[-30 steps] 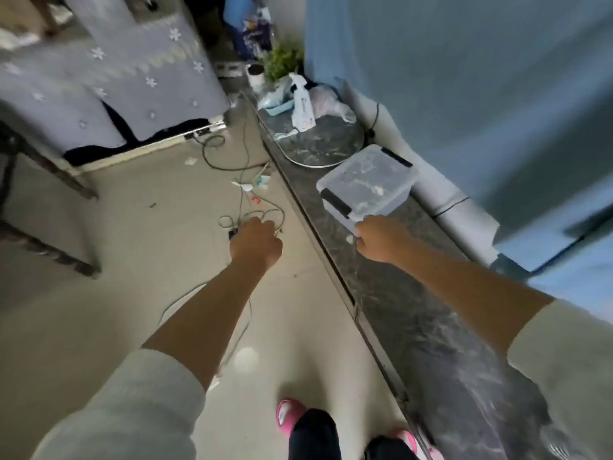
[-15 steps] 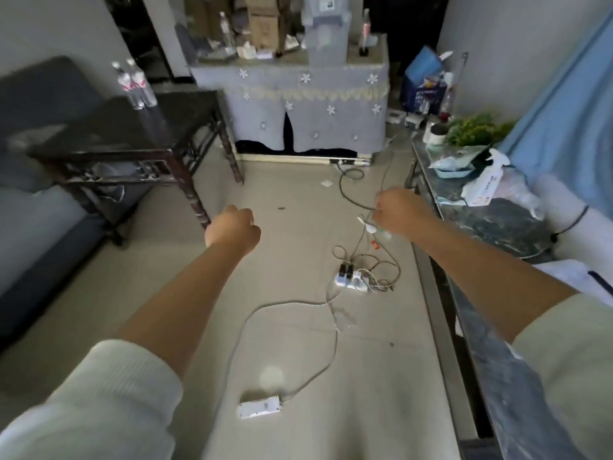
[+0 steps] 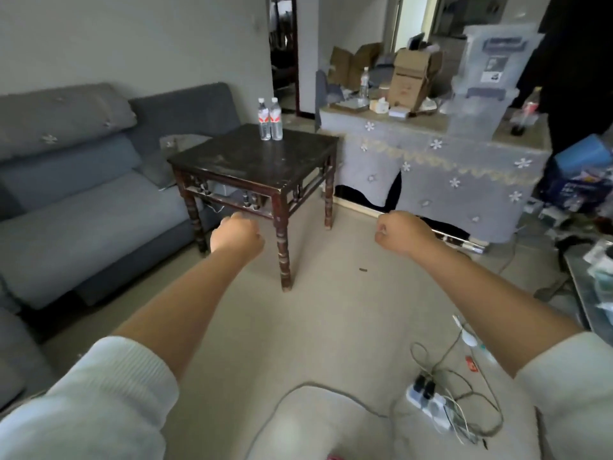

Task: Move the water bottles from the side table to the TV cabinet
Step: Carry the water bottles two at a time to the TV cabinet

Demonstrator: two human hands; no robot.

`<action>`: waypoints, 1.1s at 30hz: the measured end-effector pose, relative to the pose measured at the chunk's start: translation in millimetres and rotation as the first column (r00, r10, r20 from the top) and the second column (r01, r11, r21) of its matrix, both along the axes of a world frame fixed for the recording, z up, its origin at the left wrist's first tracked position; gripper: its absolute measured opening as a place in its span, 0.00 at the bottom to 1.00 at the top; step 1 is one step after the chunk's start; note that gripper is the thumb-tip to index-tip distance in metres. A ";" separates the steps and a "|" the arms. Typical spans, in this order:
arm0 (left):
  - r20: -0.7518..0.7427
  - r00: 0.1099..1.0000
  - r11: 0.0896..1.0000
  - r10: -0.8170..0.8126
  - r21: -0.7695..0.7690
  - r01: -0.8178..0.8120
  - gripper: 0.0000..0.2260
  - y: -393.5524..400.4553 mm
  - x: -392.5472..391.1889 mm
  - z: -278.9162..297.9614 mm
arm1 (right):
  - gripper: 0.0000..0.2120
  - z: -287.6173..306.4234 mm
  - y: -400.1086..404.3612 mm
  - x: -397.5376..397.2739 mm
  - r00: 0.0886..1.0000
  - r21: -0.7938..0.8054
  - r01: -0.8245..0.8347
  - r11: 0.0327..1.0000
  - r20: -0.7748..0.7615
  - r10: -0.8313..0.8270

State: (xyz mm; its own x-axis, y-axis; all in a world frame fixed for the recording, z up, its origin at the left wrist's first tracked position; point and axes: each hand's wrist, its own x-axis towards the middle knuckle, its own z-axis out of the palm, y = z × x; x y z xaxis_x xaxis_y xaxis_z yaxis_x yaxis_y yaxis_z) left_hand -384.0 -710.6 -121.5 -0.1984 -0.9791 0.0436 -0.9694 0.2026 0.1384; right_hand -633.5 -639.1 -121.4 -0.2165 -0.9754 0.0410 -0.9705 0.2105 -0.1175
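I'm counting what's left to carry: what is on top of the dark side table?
Two water bottles, upright and side by side at the far corner of the side table. Nothing else shows there.

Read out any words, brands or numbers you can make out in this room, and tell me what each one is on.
No text here is sharp enough to quote.
Two water bottles on the side table: red and white labels, print too small.
Clear storage box: dark sticker, blurred.
Cardboard box: faint marks, unreadable.
Blue bag: white print, blurred.
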 end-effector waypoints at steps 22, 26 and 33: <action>0.209 0.958 0.980 0.198 -0.053 -0.191 0.15 -391.7 119.1 38.1 | 0.11 25.9 -469.8 106.0 0.953 0.022 -0.292 0.956 -0.075 0.293; 0.249 0.957 0.988 0.146 0.004 -0.152 0.16 -463.3 152.8 43.8 | 0.10 30.8 -533.9 137.8 0.968 0.001 -0.249 0.969 -0.044 0.249; 0.268 0.963 0.998 0.020 0.055 -0.036 0.17 -588.5 167.7 49.2 | 0.11 35.9 -634.7 172.8 0.985 0.001 -0.174 0.985 0.013 0.174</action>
State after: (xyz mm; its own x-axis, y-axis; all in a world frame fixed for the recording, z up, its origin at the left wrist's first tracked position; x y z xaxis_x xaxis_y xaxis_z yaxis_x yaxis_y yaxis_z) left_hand -216.3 -1299.1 -72.4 -0.1671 -0.9838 -0.0655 -0.9779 0.1738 -0.1159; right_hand -460.6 -1273.8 -85.5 -0.0440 -0.9983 0.0376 -0.9908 0.0388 -0.1295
